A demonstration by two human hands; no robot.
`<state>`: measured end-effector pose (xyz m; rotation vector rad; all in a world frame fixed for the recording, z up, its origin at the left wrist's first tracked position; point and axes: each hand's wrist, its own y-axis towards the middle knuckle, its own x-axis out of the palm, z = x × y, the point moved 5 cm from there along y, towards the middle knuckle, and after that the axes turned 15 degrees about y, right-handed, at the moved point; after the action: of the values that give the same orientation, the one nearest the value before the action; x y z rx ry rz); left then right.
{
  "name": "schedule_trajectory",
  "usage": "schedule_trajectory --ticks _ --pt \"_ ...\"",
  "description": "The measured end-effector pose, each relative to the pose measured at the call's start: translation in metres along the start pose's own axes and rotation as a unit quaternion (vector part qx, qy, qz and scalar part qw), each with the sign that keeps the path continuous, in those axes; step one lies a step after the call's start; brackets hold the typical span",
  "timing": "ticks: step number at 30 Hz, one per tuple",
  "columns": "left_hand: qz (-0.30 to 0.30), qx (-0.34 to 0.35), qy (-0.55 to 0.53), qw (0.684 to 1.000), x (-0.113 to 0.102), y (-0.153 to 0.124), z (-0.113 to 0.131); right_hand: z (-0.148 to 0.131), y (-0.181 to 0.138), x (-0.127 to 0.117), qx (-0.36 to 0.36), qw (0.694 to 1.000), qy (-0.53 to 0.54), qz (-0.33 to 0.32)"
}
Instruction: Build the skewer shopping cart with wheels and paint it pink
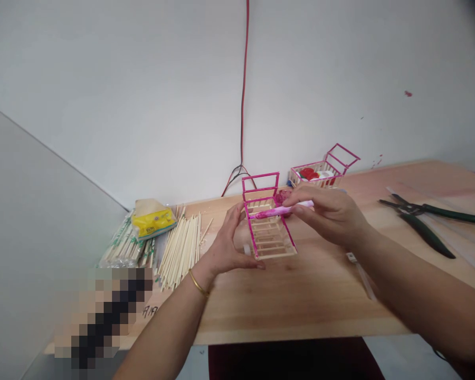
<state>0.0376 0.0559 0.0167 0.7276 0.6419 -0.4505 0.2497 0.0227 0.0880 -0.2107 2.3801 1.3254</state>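
My left hand (227, 248) grips the left side of a small wooden-stick cart (269, 232), with the thumb under its near end. Magenta colour covers the cart's raised back frame and its long top rails, while the near top stick and the side slats are bare wood. Between the fingers of my right hand (324, 211) is a white pen-like paint tool (279, 211), smeared with pink. Its tip reaches the cart's left top rail; whether it is a brush or a marker I cannot tell. Behind my right fingers, a magenta-stained object (284, 197) is partly hidden.
A second stick cart (320, 171), holding red and white items, stands by the wall. Loose sticks (182, 248), bundled sticks (121, 245) and a yellow tissue pack (153, 220) lie left. Green-handled pliers (423, 211) and a clear strip (362, 277) lie right on the wooden table (261, 311).
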Motion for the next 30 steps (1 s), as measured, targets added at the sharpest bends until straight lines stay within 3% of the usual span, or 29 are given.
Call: schedule_trajectory --ticks 7,11,15,22,30 --pt "0.018 -0.024 0.017 0.999 -0.001 0.000 -0.001 0.003 -0.001 0.001 0.006 1.000 0.017 -0.010" --pt "0.095 -0.087 0.065 0.990 -0.007 -0.002 -0.011 0.005 -0.002 -0.001 0.022 0.999 0.025 0.013" --pt "0.167 -0.131 0.177 0.961 -0.015 -0.006 -0.021 0.008 -0.003 -0.003 0.043 0.998 -0.009 0.049" --pt "0.204 -0.143 0.326 0.912 -0.022 -0.006 -0.019 0.013 -0.003 0.006 0.048 0.998 -0.032 0.010" --pt "0.237 -0.152 0.365 0.887 -0.033 -0.005 -0.010 0.014 -0.004 0.016 0.027 0.999 -0.020 -0.039"
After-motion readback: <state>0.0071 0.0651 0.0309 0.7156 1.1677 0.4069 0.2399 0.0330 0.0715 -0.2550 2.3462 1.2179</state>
